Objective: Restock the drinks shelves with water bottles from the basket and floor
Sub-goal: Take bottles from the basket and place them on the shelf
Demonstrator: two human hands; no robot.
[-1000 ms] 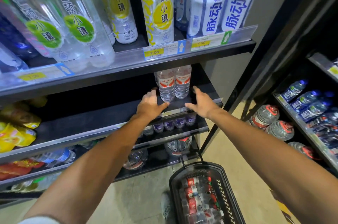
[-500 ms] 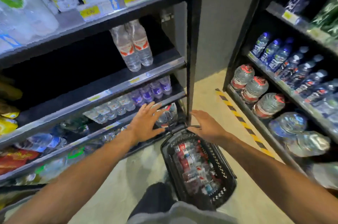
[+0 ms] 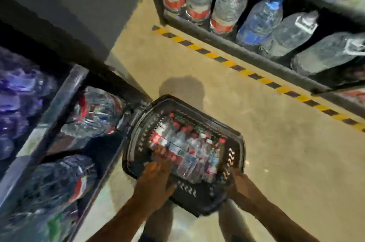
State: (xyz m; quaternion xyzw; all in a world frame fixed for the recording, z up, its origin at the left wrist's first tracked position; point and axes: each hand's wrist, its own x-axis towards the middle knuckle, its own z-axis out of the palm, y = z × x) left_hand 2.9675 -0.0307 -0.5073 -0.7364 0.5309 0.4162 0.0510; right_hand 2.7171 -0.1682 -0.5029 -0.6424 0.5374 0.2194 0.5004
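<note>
A black shopping basket stands on the floor below me, packed with several small red-capped water bottles. My left hand reaches over the near rim, its fingers spread on the nearest bottles. My right hand is at the basket's near right corner; its fingers are hidden behind the rim. The drinks shelf on the left holds large bottles on its lower levels. The whole view is motion-blurred.
A second rack at the upper right carries big water jugs along its bottom level. Yellow-black hazard tape runs across the tan floor in front of it. A grey wall panel fills the upper left.
My view has dropped from the shelves to the floor. Both hands came down from the shelf to the basket; the left now touches bottles inside it.
</note>
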